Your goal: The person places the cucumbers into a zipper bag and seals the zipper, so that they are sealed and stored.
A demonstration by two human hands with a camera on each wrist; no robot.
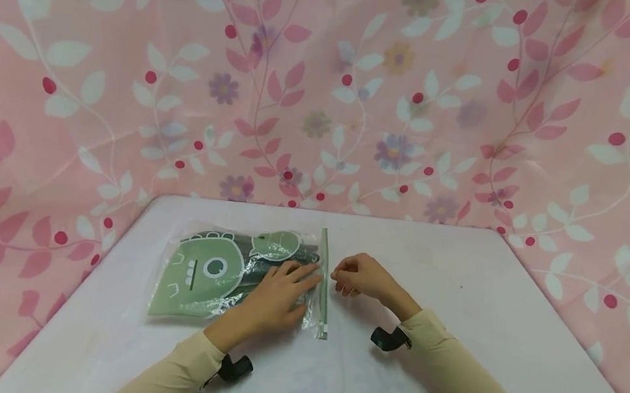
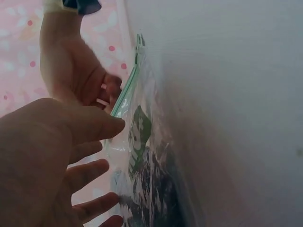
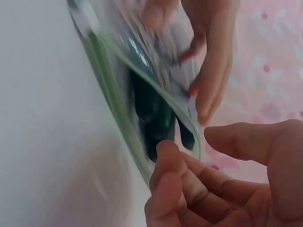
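A clear zip bag (image 1: 198, 303) with green cartoon prints lies on the table, its green zip edge (image 1: 323, 283) facing right. My left hand (image 1: 279, 294) rests on the bag near that edge, fingers spread. At the edge's right side is my right hand (image 1: 361, 277), fingers loosely bent. The right wrist view shows the bag's mouth gaping, with long dark green things (image 3: 154, 106) with rounded ends inside. There, the right fingers (image 3: 182, 184) are right at the mouth's lip, and the thumb stands apart from them. The white slider (image 1: 323, 336) sits at the zip's near end.
The white table (image 1: 461, 254) reaches back to a pink floral curtain (image 1: 327, 93). Both wrists carry dark camera mounts, one by the left sleeve (image 1: 170, 369) and one by the right sleeve (image 1: 464, 379).
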